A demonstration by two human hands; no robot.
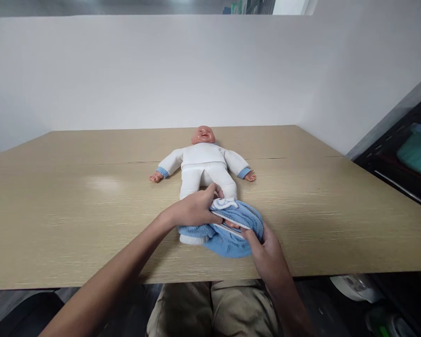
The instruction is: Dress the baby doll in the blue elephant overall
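Note:
A baby doll (204, 154) in a white top and white trousers with blue cuffs lies on its back, head at the far side. Around its feet, towards me, is a blue fleece garment (229, 245) with white trim. My left hand (198, 206) pinches the garment's upper edge beside the doll's leg. On the opposite side, my right hand (264, 248) grips the blue fabric near its opening. Between the hands, a bit of the doll's foot (231, 224) shows through that opening. The other foot is hidden by the cloth.
The wooden table (73, 201) extends to both sides, its front edge just before my lap. A white partition (168, 70) rises behind it. At the right stands a dark rack (403, 154) with a green item (419, 152) in it.

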